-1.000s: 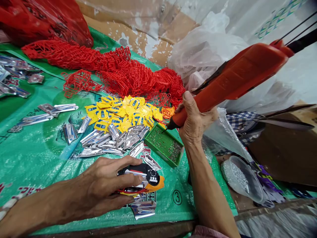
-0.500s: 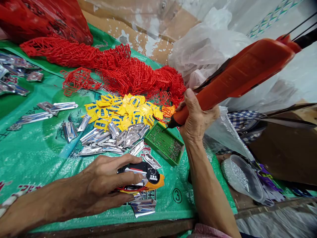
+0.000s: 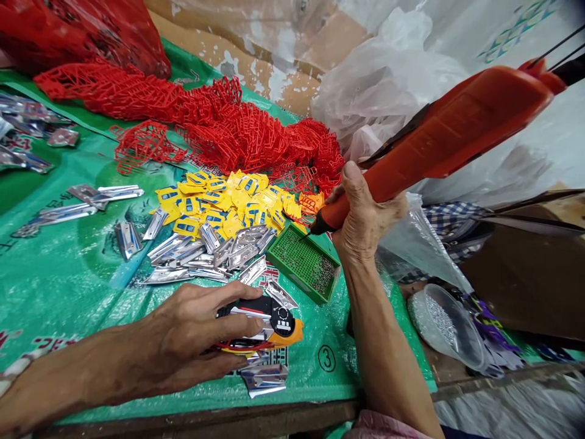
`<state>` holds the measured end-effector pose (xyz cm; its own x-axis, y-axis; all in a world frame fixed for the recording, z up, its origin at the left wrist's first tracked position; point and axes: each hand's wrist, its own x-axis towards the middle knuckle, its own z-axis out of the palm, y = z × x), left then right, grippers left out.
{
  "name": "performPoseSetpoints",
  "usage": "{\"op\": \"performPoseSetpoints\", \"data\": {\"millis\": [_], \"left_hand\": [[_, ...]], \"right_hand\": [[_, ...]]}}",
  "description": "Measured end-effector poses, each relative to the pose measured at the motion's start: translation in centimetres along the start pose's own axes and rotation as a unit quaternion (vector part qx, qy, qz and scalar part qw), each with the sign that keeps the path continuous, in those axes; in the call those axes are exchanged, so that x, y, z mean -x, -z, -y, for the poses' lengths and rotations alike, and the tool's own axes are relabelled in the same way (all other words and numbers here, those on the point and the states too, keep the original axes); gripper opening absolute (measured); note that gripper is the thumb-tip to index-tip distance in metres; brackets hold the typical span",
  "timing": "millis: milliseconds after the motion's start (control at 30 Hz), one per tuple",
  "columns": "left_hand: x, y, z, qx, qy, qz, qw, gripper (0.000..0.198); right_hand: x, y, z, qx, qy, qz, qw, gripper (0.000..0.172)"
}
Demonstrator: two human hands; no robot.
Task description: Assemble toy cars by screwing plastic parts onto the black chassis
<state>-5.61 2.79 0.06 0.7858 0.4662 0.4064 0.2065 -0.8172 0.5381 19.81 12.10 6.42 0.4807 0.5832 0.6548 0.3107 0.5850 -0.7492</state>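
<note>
My left hand (image 3: 196, 332) presses down on a small black and orange toy assembly (image 3: 269, 326) with red wires, fingers wrapped over it, near the table's front edge. My right hand (image 3: 365, 216) grips the lower end of a large orange electric screwdriver (image 3: 439, 143). Its bit tip hovers just above the far corner of a green screw tray (image 3: 304, 263), which has small screws gathered at its near right corner.
A heap of silver metal pieces (image 3: 205, 253) and yellow printed pieces (image 3: 228, 204) lies on the green woven sheet (image 3: 59, 280). Red plastic frames (image 3: 219, 125) pile behind them. A clear cup of screws (image 3: 448, 326) and plastic bags (image 3: 388, 79) stand at the right.
The screwdriver has tilted slightly and its tip stays over the green tray. My left hand keeps holding the toy assembly in place.
</note>
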Motion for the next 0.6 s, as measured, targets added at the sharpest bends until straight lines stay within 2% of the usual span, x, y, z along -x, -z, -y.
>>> {"op": "performPoseSetpoints", "data": {"millis": [167,267,433,567,600], "left_hand": [[-0.2,0.1,0.1,-0.004,-0.017,0.0,1.0,0.031],[-0.2,-0.1,0.1,-0.01,-0.02,-0.008,1.0,0.029],[-0.6,-0.5,0.0,-0.012,-0.028,-0.045,0.998,0.025],[-1.2,-0.1,-0.2,0.007,-0.05,-0.044,0.998,0.027],[-1.3,0.1,-0.2,0.004,-0.051,-0.04,0.998,0.028]], "right_hand": [[-0.3,-0.2,0.2,-0.005,0.012,-0.009,1.0,0.033],[-0.7,-0.4,1.3,-0.04,0.024,-0.023,0.999,0.033],[-0.7,-0.6,5.8,-0.093,0.012,-0.035,0.995,0.025],[0.4,-0.6,10.0,-0.103,-0.056,-0.002,0.993,0.009],[0.8,-0.7,10.8,-0.101,-0.077,-0.001,0.992,0.013]]}}
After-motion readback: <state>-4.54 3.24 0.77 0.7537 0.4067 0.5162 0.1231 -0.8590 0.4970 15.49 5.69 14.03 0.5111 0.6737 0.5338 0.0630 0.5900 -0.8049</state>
